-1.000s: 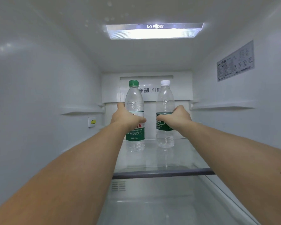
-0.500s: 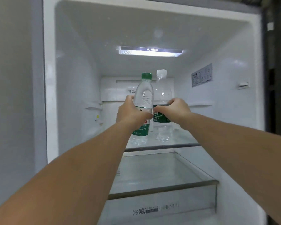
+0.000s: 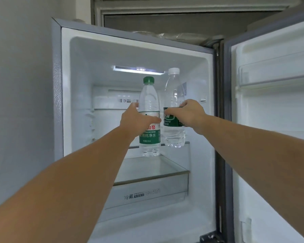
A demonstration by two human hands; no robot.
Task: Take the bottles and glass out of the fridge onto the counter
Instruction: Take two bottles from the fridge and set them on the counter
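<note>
My left hand [image 3: 136,121] grips a clear water bottle with a green cap and green label [image 3: 149,100] around its middle. My right hand [image 3: 189,114] grips a clear water bottle with a white cap and dark green label [image 3: 174,92] at the label. Both bottles are upright, side by side and lifted off the glass shelf [image 3: 154,168], in front of the open fridge [image 3: 81,71]. No glass is in view.
The fridge door [image 3: 274,111] stands open on the right, with door racks [image 3: 275,72]. A drawer front [image 3: 147,195] sits under the glass shelf. A grey wall [image 3: 19,85] flanks the fridge on the left. The counter is out of view.
Both hands have drawn the bottles off the upper shelf and out toward me. My view has backed away, so the whole fridge opening and the door now show.
</note>
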